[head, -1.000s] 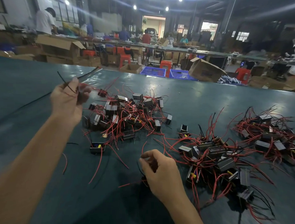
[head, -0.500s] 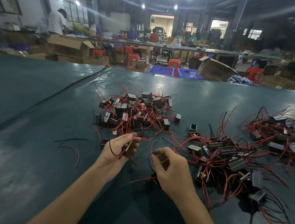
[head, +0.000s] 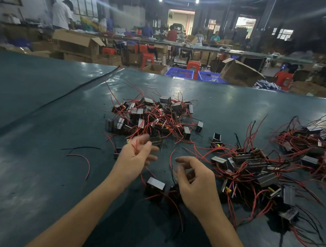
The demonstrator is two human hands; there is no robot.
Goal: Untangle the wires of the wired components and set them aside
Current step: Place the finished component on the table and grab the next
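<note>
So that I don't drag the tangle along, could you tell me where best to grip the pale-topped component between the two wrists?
Probably pinch the pale-topped component by its blocky body, across the side faces, from above and its left. Its flat top faces up and bare table lies left; red wires and a dark component crowd its right.

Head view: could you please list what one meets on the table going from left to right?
Loose red wire → left hand → right hand → middle tangle of wired components → far-right tangle of wired components.
</note>
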